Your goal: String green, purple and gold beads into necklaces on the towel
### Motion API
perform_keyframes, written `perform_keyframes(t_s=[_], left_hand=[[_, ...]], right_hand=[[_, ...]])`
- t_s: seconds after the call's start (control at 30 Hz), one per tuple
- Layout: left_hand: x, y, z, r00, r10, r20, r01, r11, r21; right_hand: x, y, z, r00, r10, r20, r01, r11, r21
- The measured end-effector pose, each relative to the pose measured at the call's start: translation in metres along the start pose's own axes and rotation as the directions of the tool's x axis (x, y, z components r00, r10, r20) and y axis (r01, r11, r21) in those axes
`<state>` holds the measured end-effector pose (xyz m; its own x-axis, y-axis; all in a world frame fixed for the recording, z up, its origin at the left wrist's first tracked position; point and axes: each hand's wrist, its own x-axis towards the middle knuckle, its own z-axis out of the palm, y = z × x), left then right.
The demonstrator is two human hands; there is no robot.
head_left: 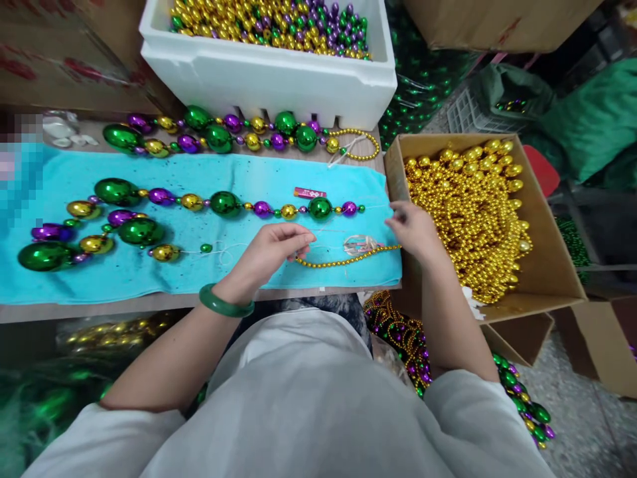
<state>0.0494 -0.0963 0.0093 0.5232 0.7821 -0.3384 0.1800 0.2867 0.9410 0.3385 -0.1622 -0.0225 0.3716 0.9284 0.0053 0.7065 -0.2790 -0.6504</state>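
Our pale cloth shirt (308, 392) lay below our left hand (269, 255), closed on one end, likely the best hold, of a limp, seemingly light gold round-bead strand (343, 261); our curled right hand (413, 229) gripped we couldn't tell what.

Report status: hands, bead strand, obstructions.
Left hand: fingers pinched at end of gold chain. Right hand: by carton, grip unclear. Bead strand: on blue towel. Small magenta item beside strand, apart from both hands.

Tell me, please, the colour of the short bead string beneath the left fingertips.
The short bead string is gold; the head view shows it best.
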Motion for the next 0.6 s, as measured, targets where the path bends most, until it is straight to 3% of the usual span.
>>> perform_keyframes(t_s=[0.07,0.17,0.43,0.6], left_hand=[[0.001,0.0,0.001,0.999,-0.045,0.001,0.044,0.996,-0.078],[0.003,-0.001,0.003,0.993,-0.114,0.027,0.117,0.976,-0.185],[0.004,-0.003,0.002,0.992,-0.123,-0.009,0.115,0.95,-0.29],[0.004,-0.005,0.003,0.993,-0.114,-0.016,0.103,0.942,-0.32]], right_hand=[[-0.002,0.005,0.018,0.98,-0.007,0.2,0.06,0.963,-0.264],[-0.004,0.004,0.036,0.925,0.024,0.38,0.148,0.897,-0.416],[-0.013,-0.001,0.034,0.905,0.052,0.422,0.161,0.876,-0.454],[-0.016,0.002,0.036,0.917,-0.022,0.399,0.194,0.898,-0.396]])
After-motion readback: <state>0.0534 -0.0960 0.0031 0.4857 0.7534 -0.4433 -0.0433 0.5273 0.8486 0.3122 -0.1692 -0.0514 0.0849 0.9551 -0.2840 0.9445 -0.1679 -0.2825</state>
